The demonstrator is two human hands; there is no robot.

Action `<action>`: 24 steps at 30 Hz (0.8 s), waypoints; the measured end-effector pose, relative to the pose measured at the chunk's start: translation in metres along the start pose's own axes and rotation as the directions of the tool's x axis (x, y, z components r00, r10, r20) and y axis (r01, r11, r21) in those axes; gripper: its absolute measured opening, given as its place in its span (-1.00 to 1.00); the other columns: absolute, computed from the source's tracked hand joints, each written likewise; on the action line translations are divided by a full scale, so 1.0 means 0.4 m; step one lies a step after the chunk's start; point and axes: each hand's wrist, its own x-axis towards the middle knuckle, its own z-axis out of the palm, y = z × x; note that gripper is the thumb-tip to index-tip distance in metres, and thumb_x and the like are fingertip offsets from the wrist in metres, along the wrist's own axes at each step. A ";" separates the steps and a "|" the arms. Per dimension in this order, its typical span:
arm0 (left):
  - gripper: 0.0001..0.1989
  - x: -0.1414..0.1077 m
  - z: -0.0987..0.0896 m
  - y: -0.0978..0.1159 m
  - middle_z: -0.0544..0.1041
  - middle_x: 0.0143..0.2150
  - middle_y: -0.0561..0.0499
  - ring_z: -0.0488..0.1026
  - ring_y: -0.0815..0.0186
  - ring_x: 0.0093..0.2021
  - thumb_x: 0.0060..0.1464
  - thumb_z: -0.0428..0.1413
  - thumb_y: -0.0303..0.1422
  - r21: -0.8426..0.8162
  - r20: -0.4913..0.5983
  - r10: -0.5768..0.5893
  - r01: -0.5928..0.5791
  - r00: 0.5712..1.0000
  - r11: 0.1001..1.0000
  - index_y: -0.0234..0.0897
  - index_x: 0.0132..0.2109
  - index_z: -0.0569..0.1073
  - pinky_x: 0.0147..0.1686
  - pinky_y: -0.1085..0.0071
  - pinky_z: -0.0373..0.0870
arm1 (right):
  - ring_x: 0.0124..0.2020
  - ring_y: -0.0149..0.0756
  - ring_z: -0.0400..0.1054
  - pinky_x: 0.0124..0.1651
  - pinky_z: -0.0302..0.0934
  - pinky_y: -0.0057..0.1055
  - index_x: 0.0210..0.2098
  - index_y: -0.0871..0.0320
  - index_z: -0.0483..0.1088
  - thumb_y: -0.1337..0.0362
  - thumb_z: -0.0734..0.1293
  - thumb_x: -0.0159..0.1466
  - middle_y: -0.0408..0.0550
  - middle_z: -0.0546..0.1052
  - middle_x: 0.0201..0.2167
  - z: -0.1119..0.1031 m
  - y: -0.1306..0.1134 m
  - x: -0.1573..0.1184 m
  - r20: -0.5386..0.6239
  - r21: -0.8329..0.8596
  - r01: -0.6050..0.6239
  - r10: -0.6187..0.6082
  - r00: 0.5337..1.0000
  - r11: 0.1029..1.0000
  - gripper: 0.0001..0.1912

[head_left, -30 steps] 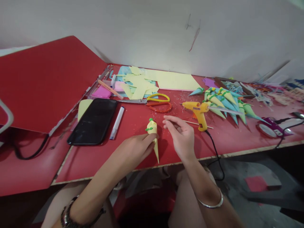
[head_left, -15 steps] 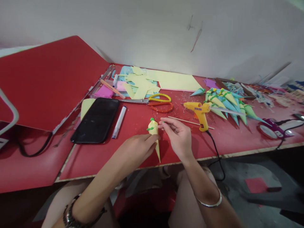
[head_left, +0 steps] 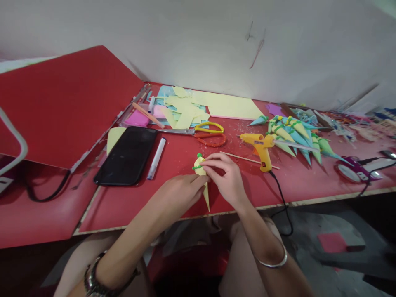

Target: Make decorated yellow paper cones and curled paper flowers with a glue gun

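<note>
A pale yellow paper cone lies on the red table, its point toward me. My left hand is closed on its middle and pins it down. On the cone's wide end are a green ball and small green pieces in a row across it. My right hand is closed in a pinch, its thumb and index fingertips against the cone's upper right side, at the row. A small green piece is at these fingertips, mostly hidden by them.
A yellow glue gun and a thin stick lie to the right, before a pile of finished cones. Scissors, a marker and a black phone lie left and behind. Paper scraps are at the back.
My right hand has moved left with the small green piece, from just beside the cone to touching it. My left hand keeps its hold on the cone.
</note>
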 end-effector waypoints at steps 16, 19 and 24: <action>-0.85 0.001 0.001 0.000 0.50 -0.33 -0.05 0.47 0.24 -0.40 0.11 -0.08 -0.52 0.036 0.028 0.018 -0.019 0.999 0.999 -0.33 -0.18 0.34 -0.48 0.40 0.35 | -0.22 -0.34 0.35 -0.29 0.27 -0.48 -0.34 0.14 0.42 0.42 0.27 0.10 -0.07 0.40 -0.27 0.003 0.002 0.009 0.073 0.151 -0.191 0.181 0.981 0.970 -0.86; -0.86 0.002 0.003 0.000 0.51 -0.35 -0.04 0.46 0.25 -0.42 0.12 -0.08 -0.51 0.050 0.028 0.010 -0.012 1.000 0.999 -0.32 -0.21 0.34 -0.50 0.40 0.34 | -0.21 -0.34 0.34 -0.29 0.27 -0.49 -0.34 0.14 0.42 0.36 0.26 0.13 -0.07 0.40 -0.26 0.001 -0.001 0.009 0.086 0.181 -0.218 0.205 0.975 0.959 -0.88; -0.85 -0.001 0.004 -0.002 0.50 -0.35 -0.03 0.45 0.27 -0.43 0.11 -0.08 -0.52 0.045 0.021 0.011 -0.012 1.000 0.999 -0.31 -0.20 0.34 -0.49 0.43 0.34 | -0.22 -0.35 0.34 -0.28 0.27 -0.49 -0.36 0.13 0.42 0.35 0.24 0.15 -0.08 0.39 -0.28 0.002 0.002 0.010 0.087 0.183 -0.215 0.202 0.976 0.959 -0.89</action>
